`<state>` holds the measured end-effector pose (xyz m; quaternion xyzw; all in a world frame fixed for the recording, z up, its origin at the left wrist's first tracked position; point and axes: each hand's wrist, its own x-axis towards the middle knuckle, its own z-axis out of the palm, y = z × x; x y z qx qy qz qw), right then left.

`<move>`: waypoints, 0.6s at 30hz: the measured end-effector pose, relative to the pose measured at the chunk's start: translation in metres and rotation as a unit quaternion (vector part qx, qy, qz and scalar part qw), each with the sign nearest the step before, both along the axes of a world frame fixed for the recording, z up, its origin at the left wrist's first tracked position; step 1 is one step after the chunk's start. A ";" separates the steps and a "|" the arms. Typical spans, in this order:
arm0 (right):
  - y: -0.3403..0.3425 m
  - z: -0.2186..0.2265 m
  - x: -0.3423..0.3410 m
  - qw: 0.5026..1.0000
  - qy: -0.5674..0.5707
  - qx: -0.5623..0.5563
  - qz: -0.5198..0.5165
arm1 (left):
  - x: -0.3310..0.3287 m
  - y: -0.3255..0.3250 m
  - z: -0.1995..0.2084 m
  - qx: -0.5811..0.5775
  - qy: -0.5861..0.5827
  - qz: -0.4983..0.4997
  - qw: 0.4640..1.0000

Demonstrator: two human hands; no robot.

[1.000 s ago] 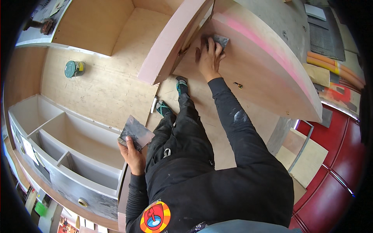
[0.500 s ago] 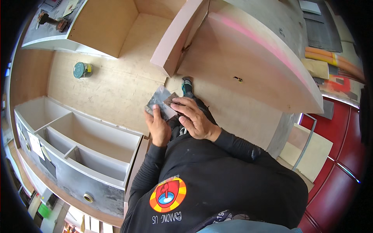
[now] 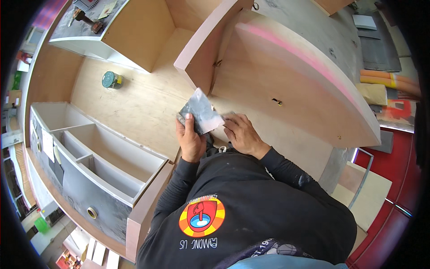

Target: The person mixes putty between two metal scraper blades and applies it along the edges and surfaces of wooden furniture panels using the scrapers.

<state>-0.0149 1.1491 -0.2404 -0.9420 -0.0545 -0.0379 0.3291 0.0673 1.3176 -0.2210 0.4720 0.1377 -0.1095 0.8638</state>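
Observation:
My left hand [image 3: 192,142] holds a flat grey plate [image 3: 199,111], its thumb on top and the fingers underneath. Pale pinkish paste lies along the plate's right part and edge. At that right edge is my right hand [image 3: 245,138], its fingers closed on a small brown putty scraper [image 3: 229,116]. Motion blurs the scraper, and the fingers hide much of it. Both hands are in front of my body, above the floor between the wooden furniture pieces.
A curved wooden panel [image 3: 286,80] with a pink-tinted edge stands ahead right. At left is a white compartment unit [image 3: 114,148] with a tape roll [image 3: 92,212] on its grey side. A green-lidded can [image 3: 110,80] sits beyond it; a cordless drill [image 3: 88,21] lies at upper left.
Both hands have shifted slightly right, and the plate is tilted, showing more of its face. The scraper has moved from over the plate to its right edge. The whole view has shifted.

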 end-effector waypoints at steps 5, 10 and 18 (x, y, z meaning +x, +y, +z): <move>-0.048 0.000 -0.063 0.996 0.008 0.038 -0.082 | -0.020 -0.033 0.023 0.090 -0.117 0.003 0.989; -0.087 0.051 -0.113 0.995 -0.073 0.014 -0.069 | -0.061 -0.064 0.024 0.146 -0.164 0.008 0.976; -0.103 0.107 -0.112 0.986 -0.166 0.020 -0.012 | -0.102 -0.079 0.030 0.190 -0.234 0.009 0.954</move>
